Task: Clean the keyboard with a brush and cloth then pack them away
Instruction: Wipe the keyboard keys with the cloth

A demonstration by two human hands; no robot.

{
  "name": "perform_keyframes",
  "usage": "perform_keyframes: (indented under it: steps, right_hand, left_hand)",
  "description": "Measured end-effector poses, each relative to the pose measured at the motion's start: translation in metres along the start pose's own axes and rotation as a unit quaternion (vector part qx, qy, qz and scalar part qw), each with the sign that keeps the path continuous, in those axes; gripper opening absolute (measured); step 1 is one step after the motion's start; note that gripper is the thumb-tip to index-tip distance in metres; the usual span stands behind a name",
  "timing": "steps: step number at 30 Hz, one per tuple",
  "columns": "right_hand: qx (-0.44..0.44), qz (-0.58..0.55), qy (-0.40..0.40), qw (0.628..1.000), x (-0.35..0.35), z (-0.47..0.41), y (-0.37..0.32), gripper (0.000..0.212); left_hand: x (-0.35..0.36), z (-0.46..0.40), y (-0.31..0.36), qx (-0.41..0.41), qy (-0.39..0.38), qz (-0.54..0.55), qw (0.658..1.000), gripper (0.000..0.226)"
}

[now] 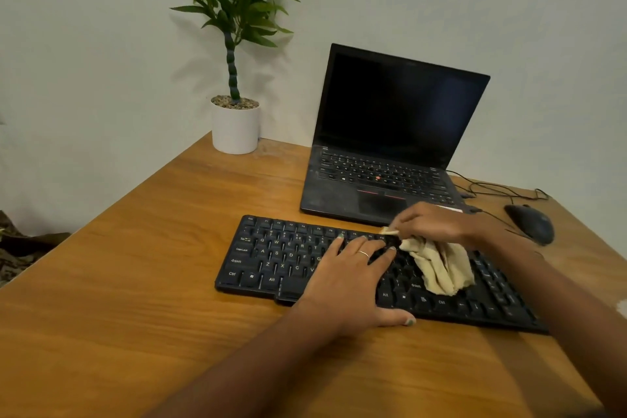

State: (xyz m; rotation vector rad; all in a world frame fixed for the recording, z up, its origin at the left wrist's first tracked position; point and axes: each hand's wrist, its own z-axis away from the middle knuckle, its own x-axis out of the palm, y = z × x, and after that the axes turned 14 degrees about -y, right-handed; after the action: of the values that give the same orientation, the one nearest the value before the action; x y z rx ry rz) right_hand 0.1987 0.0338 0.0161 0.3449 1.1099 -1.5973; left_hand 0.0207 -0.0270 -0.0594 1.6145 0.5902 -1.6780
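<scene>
A black keyboard (271, 258) lies across the wooden desk in front of me. My left hand (353, 278) rests flat on its middle keys with fingers spread and a ring on one finger. My right hand (437, 224) is over the upper right keys and pinches a beige cloth (441, 268). The cloth hangs down bunched onto the right-hand keys. No brush is in view.
An open black laptop (390, 132) with a dark screen stands just behind the keyboard. A black mouse (531, 222) with its cable lies at the right. A potted plant (235, 125) stands at the back left against the wall. The desk's left edge (101, 214) runs diagonally.
</scene>
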Motion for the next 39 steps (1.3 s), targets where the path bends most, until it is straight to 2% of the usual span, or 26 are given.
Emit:
perform_keyframes:
  steps: [3, 5, 12, 17, 20, 23, 27, 29, 31, 33, 36, 38, 39]
  right_hand:
    - [-0.044, -0.029, 0.008, 0.999, 0.011, -0.004, -0.010, 0.028]
    - [-0.040, -0.025, 0.007, 0.999, 0.007, -0.001, -0.004, 0.029]
    - [0.118, 0.116, 0.034, 0.986, -0.019, 0.023, 0.043, 0.035]
    - [0.042, 0.045, 0.062, 0.996, -0.001, 0.017, 0.030, 0.036]
    - [0.045, 0.078, 0.076, 0.993, -0.003, 0.024, 0.039, 0.038]
    - [0.099, 0.169, 0.096, 0.976, -0.013, 0.038, 0.062, 0.035]
    - [0.203, 0.235, 0.101, 0.945, -0.017, 0.055, 0.084, 0.028]
    - [0.238, 0.294, 0.136, 0.916, -0.015, 0.060, 0.085, 0.022]
    - [0.226, 0.341, 0.196, 0.891, -0.012, 0.065, 0.080, 0.017]
    - [0.163, 0.310, 0.303, 0.886, -0.008, 0.070, 0.074, 0.021]
    - [0.015, 0.100, 0.440, 0.892, 0.001, 0.073, 0.057, 0.029]
    - [-0.045, -0.022, 0.447, 0.893, 0.010, 0.074, 0.041, 0.034]
    - [-0.061, -0.033, 0.421, 0.905, 0.017, 0.075, 0.034, 0.034]
  left_hand:
    - [0.001, 0.000, 0.000, -0.002, 0.003, -0.002, 1.000, 0.094]
    - [0.001, 0.001, 0.000, -0.002, 0.001, 0.002, 1.000, 0.095]
    - [0.000, 0.001, 0.001, 0.000, -0.004, 0.009, 1.000, 0.094]
    - [0.000, 0.001, -0.001, 0.000, -0.004, 0.008, 1.000, 0.094]
    - [0.000, 0.001, -0.001, 0.000, -0.010, 0.005, 1.000, 0.095]
    - [0.000, 0.000, -0.001, 0.002, -0.011, 0.006, 1.000, 0.095]
    - [0.002, 0.000, -0.001, 0.008, -0.015, 0.001, 1.000, 0.095]
    - [0.002, 0.000, 0.000, 0.008, -0.015, -0.004, 1.000, 0.095]
    - [0.001, 0.001, 0.000, 0.009, -0.015, -0.004, 1.000, 0.095]
    - [0.001, 0.001, -0.001, 0.009, -0.018, -0.002, 1.000, 0.095]
    - [0.001, 0.001, -0.001, 0.011, -0.015, -0.001, 1.000, 0.094]
    - [0.001, 0.002, -0.002, 0.012, -0.012, 0.008, 1.000, 0.095]
    - [0.000, 0.003, -0.003, 0.012, -0.012, 0.011, 1.000, 0.096]
